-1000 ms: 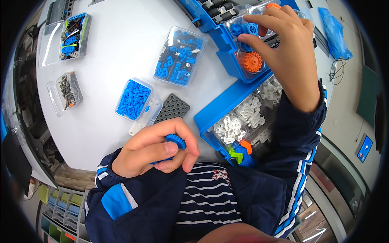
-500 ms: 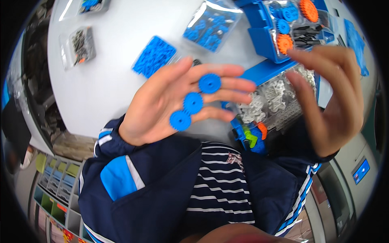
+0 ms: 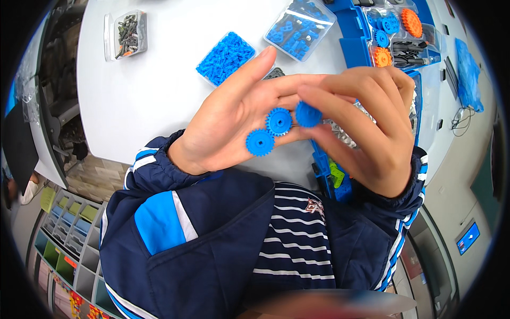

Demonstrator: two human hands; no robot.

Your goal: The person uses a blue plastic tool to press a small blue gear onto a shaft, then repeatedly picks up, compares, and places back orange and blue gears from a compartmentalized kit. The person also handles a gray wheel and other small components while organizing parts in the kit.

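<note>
My left hand (image 3: 226, 114) is held palm up over the near part of the table, its fingers stretched out toward the right. Two blue toothed gears lie flat on it: one gear (image 3: 260, 142) near the heel of the palm and another gear (image 3: 279, 122) beside it. From the right, my right hand (image 3: 366, 122) reaches over the left fingers and covers their tips. Between its thumb and forefinger it pinches a third blue gear (image 3: 308, 114), tilted and slightly blurred, just above the left fingers.
Beyond my hands on the white table (image 3: 133, 101) stand a tub of small blue pieces (image 3: 226, 58), a clear box of blue parts (image 3: 301, 29) and a box of dark pins (image 3: 130, 34). A blue sorting case (image 3: 356, 40) with orange gears (image 3: 411, 23) is at the far right.
My right hand has come left from the case side to my left hand and pinched the gear nearest the fingers. Both lower gears stay on the palm. The view has shifted slightly.
</note>
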